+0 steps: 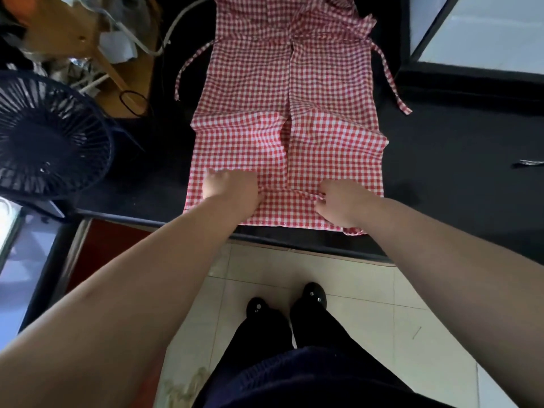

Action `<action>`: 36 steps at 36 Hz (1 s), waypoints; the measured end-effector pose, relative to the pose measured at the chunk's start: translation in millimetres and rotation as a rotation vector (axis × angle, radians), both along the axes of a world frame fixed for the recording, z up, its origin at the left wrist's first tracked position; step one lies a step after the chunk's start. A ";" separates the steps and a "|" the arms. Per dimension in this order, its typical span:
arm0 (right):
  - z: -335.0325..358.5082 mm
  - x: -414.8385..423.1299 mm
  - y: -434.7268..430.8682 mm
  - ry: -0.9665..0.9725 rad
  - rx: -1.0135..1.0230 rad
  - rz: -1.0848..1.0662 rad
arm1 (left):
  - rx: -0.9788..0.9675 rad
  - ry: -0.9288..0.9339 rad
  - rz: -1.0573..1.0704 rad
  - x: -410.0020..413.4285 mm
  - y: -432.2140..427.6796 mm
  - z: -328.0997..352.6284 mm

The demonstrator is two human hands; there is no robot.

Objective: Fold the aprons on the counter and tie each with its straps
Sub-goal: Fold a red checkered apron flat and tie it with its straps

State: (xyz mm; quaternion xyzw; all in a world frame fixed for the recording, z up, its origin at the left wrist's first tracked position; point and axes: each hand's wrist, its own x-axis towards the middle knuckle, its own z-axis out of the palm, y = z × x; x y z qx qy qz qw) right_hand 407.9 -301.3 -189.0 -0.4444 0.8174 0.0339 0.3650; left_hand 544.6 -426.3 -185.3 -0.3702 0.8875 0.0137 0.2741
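A red-and-white checked apron (pixel 288 92) lies lengthwise on the black counter (pixel 459 160), both long sides folded in to meet along the middle. One strap (pixel 188 66) trails off its left side and another strap (pixel 391 83) off its right. My left hand (pixel 231 189) grips the cloth near the apron's near edge, fingers curled into the fabric. My right hand (pixel 341 203) pinches a raised fold of the same cloth just right of the middle seam. The near hem reaches the counter's front edge.
A dark blue fan (pixel 50 139) stands at the counter's left end. Behind it sit a wooden piece (pixel 106 66), a white cable (pixel 176 25) and clutter. A dark-framed white surface (pixel 485 33) fills the back right. A small metal object (pixel 530 163) lies at the right edge.
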 end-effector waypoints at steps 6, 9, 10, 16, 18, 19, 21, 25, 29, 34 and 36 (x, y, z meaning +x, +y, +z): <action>1.5 -1.9 -1.9 -0.024 0.030 -0.063 | -0.033 0.237 -0.349 5.0 35.2 0.6; 3.7 -3.1 1.4 -0.063 0.000 -0.079 | 0.089 0.295 -0.167 12.8 48.8 -8.2; 5.3 -4.9 3.7 -0.094 -0.012 -0.091 | 0.108 0.330 -0.090 15.7 52.7 -11.2; 17.8 -18.0 23.4 -0.174 -0.007 -0.140 | 0.057 0.251 -0.001 17.8 79.7 -18.9; 14.8 -24.6 32.4 -0.132 -0.055 -0.167 | 0.031 0.188 0.011 11.9 85.1 -16.4; 12.9 -27.5 36.0 -0.101 -0.080 -0.189 | 0.013 0.154 0.006 9.3 84.8 -15.6; 7.6 -35.4 44.4 -0.076 -0.114 -0.244 | -0.015 0.104 -0.002 4.5 85.7 -14.7; -3.8 -48.6 55.6 -0.073 -0.120 -0.383 | 0.022 0.081 0.027 -4.7 87.2 -9.9; -6.9 -46.5 61.3 0.091 -0.112 -0.415 | 0.071 0.231 0.126 2.1 85.0 -13.2; 0.9 -28.6 50.1 0.347 -0.205 -0.081 | 0.063 0.379 0.193 16.0 88.2 -24.8; 0.7 -17.2 38.7 0.184 -0.246 0.045 | 0.079 0.399 0.218 20.0 88.5 -26.3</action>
